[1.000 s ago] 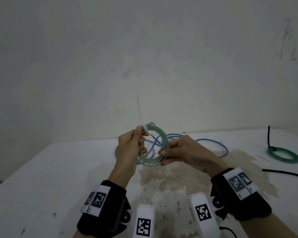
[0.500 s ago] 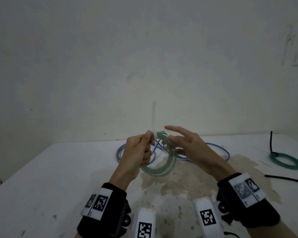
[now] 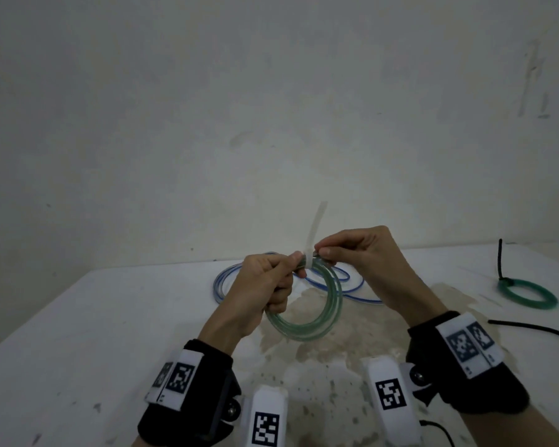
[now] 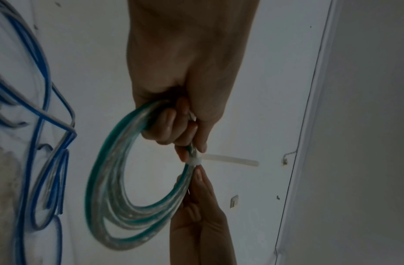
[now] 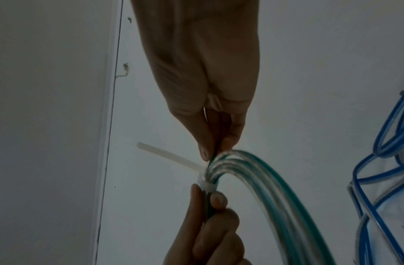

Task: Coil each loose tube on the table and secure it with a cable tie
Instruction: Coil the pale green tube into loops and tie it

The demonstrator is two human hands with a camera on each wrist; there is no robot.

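The green coil (image 3: pixel 307 304) hangs in the air above the table (image 3: pixel 110 333), gripped at its top by both hands. The tie (image 3: pixel 311 253) wraps the bundle there, its free tail sticking straight up from the coil.

The left hand (image 3: pixel 265 282) is curled round the strands just left of the tie, thumb and forefinger pinching them. The right hand (image 3: pixel 362 256) pinches the strands just right of the tie between thumb and fingertips (image 5: pixel 205 152).

Risks, as I judge them:
1. The strands fan apart right of the tie, so the band may not be cinched hard; a loosened pinch could let 1 loop spring out.
2. Pulling the tail with only 1 hand holding could slide the tie along the coil.
3. The blue tube (image 3: pixel 352 285), loose on the table behind the coil, could snag the hanging loops.

A tied green ring (image 3: pixel 526 293) lies far right of the coil.
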